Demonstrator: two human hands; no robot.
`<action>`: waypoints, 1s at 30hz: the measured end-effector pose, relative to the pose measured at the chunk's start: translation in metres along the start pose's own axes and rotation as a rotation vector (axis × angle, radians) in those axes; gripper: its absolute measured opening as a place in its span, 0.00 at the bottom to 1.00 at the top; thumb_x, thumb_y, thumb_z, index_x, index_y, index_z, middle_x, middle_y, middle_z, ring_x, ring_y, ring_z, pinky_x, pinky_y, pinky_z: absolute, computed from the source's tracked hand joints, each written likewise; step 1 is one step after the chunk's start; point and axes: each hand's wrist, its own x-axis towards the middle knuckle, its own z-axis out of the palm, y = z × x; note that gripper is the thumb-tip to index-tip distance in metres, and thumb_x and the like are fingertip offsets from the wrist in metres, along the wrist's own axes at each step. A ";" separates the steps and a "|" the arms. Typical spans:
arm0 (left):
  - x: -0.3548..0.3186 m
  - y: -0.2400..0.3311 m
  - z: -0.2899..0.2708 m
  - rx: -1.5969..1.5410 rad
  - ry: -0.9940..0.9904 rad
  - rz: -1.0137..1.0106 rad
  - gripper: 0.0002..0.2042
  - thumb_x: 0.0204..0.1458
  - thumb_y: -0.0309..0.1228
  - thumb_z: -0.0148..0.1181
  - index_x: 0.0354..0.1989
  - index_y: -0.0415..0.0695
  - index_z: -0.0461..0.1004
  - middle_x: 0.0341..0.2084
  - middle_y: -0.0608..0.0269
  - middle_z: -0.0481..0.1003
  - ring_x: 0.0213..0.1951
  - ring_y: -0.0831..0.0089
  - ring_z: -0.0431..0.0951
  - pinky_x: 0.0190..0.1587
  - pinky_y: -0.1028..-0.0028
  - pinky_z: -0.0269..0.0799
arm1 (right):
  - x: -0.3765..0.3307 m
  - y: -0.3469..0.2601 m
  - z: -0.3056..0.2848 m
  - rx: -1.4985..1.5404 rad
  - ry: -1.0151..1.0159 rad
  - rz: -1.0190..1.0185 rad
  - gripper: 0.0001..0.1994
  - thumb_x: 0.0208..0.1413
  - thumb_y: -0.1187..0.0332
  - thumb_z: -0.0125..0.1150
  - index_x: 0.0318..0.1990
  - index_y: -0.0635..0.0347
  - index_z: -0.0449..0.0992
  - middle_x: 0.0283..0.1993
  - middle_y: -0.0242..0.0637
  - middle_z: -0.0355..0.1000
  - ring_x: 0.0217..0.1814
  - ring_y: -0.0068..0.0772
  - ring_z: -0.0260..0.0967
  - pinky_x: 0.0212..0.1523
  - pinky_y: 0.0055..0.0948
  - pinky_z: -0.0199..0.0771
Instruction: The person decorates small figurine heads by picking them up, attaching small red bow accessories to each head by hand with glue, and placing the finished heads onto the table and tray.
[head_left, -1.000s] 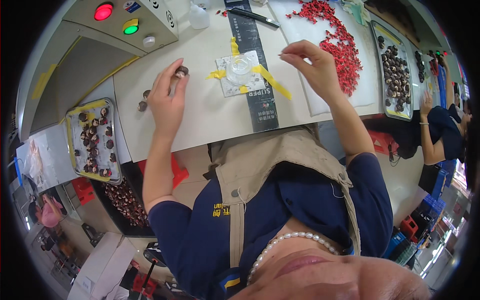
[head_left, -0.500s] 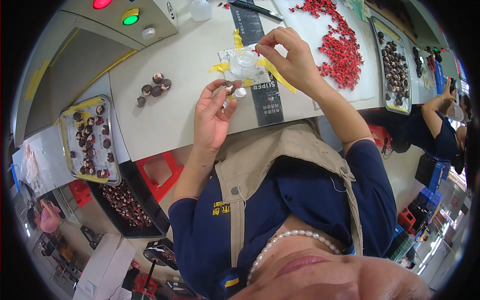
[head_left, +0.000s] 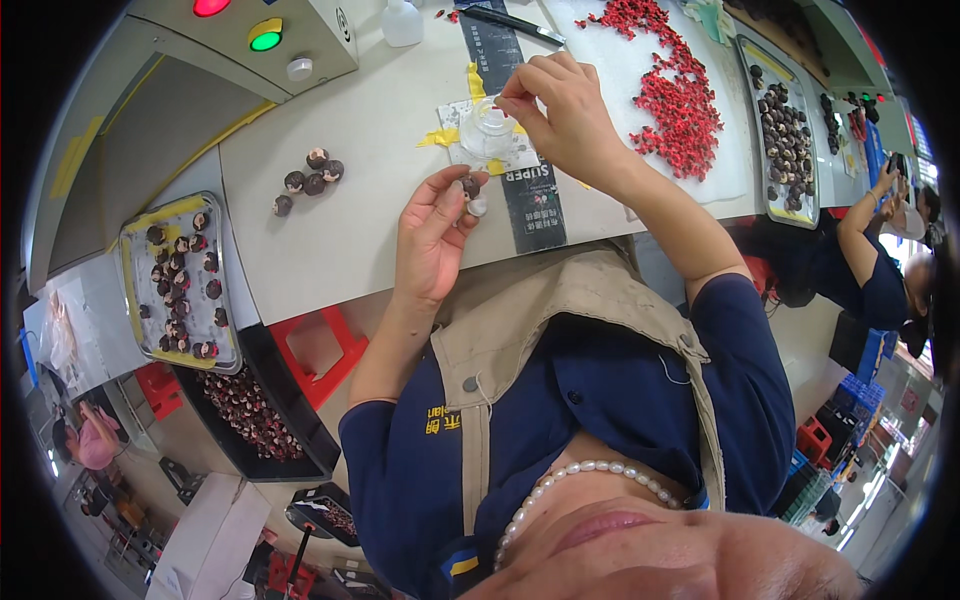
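Observation:
My left hand (head_left: 432, 232) is closed, thumb and fingers around a small doll head (head_left: 469, 187) with dark brown hair and a pale face. Just under the head, against the fingers, is a small white round piece (head_left: 477, 207). My right hand (head_left: 568, 112) has its thumb and forefinger pinched on a tiny red piece, mostly covered by the fingertips, at the edge of a clear round dish (head_left: 486, 138). The dish sits on a pale plate held down with yellow tape (head_left: 438, 138). Many small red-and-black pieces (head_left: 680, 115) lie spread on a white sheet to the right.
Several doll heads (head_left: 315, 183) lie on the table at left. Trays of doll heads stand at far left (head_left: 232, 330) and far right (head_left: 815, 190). A black crate (head_left: 325, 455) is below. A black-handled tool (head_left: 515, 25), a white bottle (head_left: 402, 22) and a machine (head_left: 330, 60) are at the back.
My left hand has come slightly nearer and to the right, turning the doll head so more hair shows. The right hand's fingertips have shifted left and down toward the dish.

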 end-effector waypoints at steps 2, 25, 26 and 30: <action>-0.001 -0.001 -0.004 0.006 -0.021 -0.003 0.14 0.56 0.26 0.53 0.50 0.40 0.68 0.45 0.54 0.74 0.41 0.80 0.73 0.38 0.83 0.70 | 0.002 -0.001 0.002 -0.033 0.011 -0.033 0.04 0.48 0.69 0.61 0.26 0.54 0.72 0.27 0.27 0.67 0.37 0.32 0.63 0.41 0.34 0.53; 0.008 -0.010 0.033 0.037 0.008 0.038 0.15 0.57 0.26 0.52 0.53 0.39 0.67 0.41 0.59 0.74 0.34 0.87 0.72 0.39 0.85 0.74 | -0.018 -0.013 -0.025 0.459 -0.080 0.075 0.05 0.50 0.73 0.61 0.29 0.61 0.70 0.29 0.33 0.69 0.37 0.33 0.63 0.39 0.30 0.63; 0.007 -0.011 0.034 0.030 0.014 0.046 0.15 0.57 0.26 0.53 0.53 0.39 0.67 0.40 0.62 0.74 0.34 0.87 0.71 0.39 0.84 0.75 | -0.022 -0.016 -0.026 0.462 -0.078 0.076 0.05 0.50 0.73 0.61 0.29 0.61 0.70 0.29 0.33 0.69 0.37 0.33 0.63 0.39 0.30 0.63; 0.010 -0.016 0.031 0.026 -0.027 0.048 0.16 0.57 0.26 0.52 0.54 0.41 0.66 0.42 0.66 0.73 0.39 0.85 0.73 0.38 0.85 0.72 | -0.033 -0.016 -0.023 0.550 -0.113 0.155 0.05 0.51 0.72 0.60 0.29 0.61 0.70 0.28 0.33 0.68 0.37 0.33 0.63 0.39 0.30 0.63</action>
